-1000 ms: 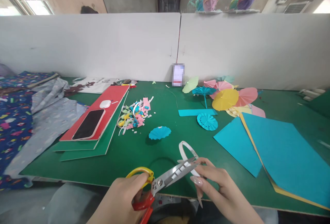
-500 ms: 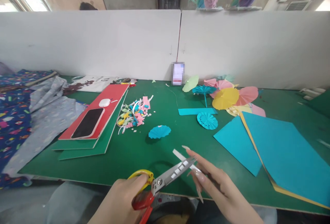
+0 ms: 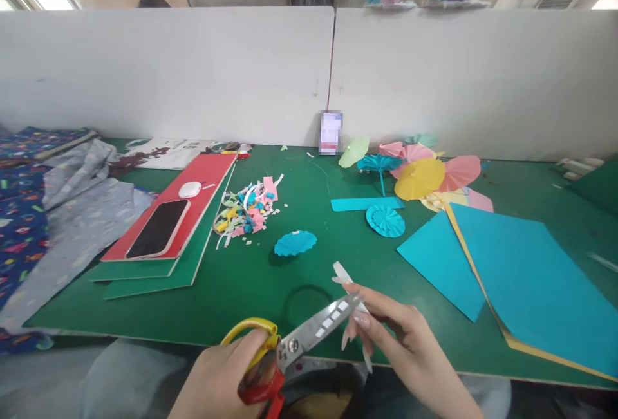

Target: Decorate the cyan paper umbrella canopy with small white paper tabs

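My left hand (image 3: pixel 224 377) grips the yellow and red handles of a pair of scissors (image 3: pixel 290 342) at the near edge of the green table (image 3: pixel 241 284). Small white squares stick to the steel blade, which points up and to the right. My right hand (image 3: pixel 400 342) pinches a thin white strip (image 3: pixel 344 272) right at the blade tips; the strip stands up past my fingertips. A folded teal paper fan (image 3: pixel 295 242) lies just beyond the scissors.
A heap of coloured paper scraps (image 3: pixel 246 210) lies mid-table. A phone (image 3: pixel 157 230) and a white mouse (image 3: pixel 190 189) rest on a red board at the left. Paper umbrellas (image 3: pixel 420 174) and large teal sheets (image 3: pixel 512 271) fill the right. Patterned cloth (image 3: pixel 58 219) drapes the left edge.
The white strip was a curled loop a second ago; now it is a short straight piece pinched in my right fingers. Both hands stay at the blade tips.
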The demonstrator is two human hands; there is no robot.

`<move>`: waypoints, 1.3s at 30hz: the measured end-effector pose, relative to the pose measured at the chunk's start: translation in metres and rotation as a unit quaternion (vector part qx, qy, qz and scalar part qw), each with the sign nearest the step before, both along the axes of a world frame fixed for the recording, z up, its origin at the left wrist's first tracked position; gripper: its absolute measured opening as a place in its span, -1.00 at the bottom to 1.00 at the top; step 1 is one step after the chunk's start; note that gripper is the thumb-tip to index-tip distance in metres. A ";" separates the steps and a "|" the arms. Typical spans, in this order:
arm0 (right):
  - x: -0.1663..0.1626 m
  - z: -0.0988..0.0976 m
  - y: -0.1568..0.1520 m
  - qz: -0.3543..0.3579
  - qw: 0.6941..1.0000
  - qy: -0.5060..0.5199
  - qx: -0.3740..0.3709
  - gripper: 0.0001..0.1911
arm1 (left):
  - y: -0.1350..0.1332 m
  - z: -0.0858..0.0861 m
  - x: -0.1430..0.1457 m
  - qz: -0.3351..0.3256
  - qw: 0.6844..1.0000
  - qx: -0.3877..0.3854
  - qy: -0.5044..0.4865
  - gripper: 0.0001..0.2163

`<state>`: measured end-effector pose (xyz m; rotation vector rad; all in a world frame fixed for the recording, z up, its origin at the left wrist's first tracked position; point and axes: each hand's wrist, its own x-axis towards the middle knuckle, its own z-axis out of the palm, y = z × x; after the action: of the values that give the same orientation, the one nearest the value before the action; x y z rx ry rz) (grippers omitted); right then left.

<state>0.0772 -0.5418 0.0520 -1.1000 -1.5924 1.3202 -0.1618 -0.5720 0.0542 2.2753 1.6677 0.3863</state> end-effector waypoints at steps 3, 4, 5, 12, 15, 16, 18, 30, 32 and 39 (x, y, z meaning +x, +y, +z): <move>0.002 0.004 0.001 -0.033 0.999 -0.015 -0.020 -0.64 | 0.000 -0.001 -0.009 0.060 0.996 0.016 -0.060 -0.87; 0.003 0.004 0.001 -0.046 0.998 -0.009 -0.029 -0.63 | 0.001 -0.001 -0.013 0.077 0.994 0.012 -0.082 -0.86; 0.005 0.005 0.000 -0.055 0.998 0.002 -0.041 -0.61 | 0.001 -0.001 -0.016 0.090 0.991 0.003 -0.097 -0.85; 0.005 0.004 -0.002 -0.008 0.991 0.086 -0.101 -0.54 | 0.000 0.000 -0.016 0.051 0.994 -0.085 -0.048 -0.88; 0.003 0.003 -0.003 0.010 0.991 0.087 -0.098 -0.56 | 0.000 0.001 -0.012 0.017 0.995 -0.091 -0.033 -0.89; 0.002 0.003 -0.003 0.017 0.991 0.084 -0.100 -0.55 | 0.000 0.002 -0.011 0.015 0.995 -0.092 -0.030 -0.88; 0.002 0.004 -0.004 0.030 0.991 0.080 -0.108 -0.54 | 0.001 0.003 -0.011 0.012 0.995 -0.096 -0.027 -0.88; 0.004 0.006 -0.008 0.034 0.996 0.048 -0.073 -0.61 | -0.003 -0.001 -0.006 0.020 0.993 -0.092 -0.068 -0.89; 0.005 0.004 -0.008 0.033 0.996 0.042 -0.068 -0.62 | -0.003 0.002 -0.003 0.032 0.991 -0.110 -0.062 -0.89; 0.011 0.008 -0.007 0.032 0.998 -0.020 -0.048 -0.64 | 0.002 0.014 0.005 0.054 0.978 -0.204 0.007 -0.88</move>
<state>0.0883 -0.5485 0.0601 -1.1481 -1.6202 1.4389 -0.1571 -0.5705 0.0682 1.8975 1.6992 0.0411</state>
